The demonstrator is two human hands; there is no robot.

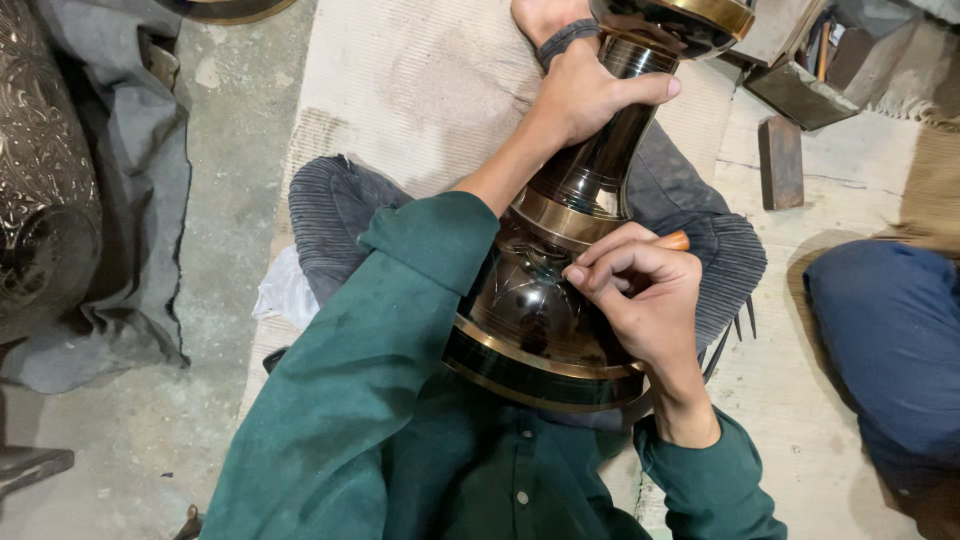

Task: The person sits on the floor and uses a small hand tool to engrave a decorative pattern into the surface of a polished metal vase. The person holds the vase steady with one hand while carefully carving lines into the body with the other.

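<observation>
Two hands work a dark metal vase (pixel 560 300): left hand (pixel 590 95) fingers wrapped around its neck, right hand (pixel 650 300) fingers pinching a wooden-handled tool (pixel 675 241).

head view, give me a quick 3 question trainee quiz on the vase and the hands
1. True or false: the left hand grips the narrow neck of the vase.
2. What does the right hand hold against the vase body? A) a wooden-handled tool B) a paint brush C) a cloth
3. Fill in: the vase lies across the person's ____.

Key
1. True.
2. A. Only the orange-brown handle end shows past the fingers; the tip is hidden.
3. Lap, over the grey trousers.
</observation>
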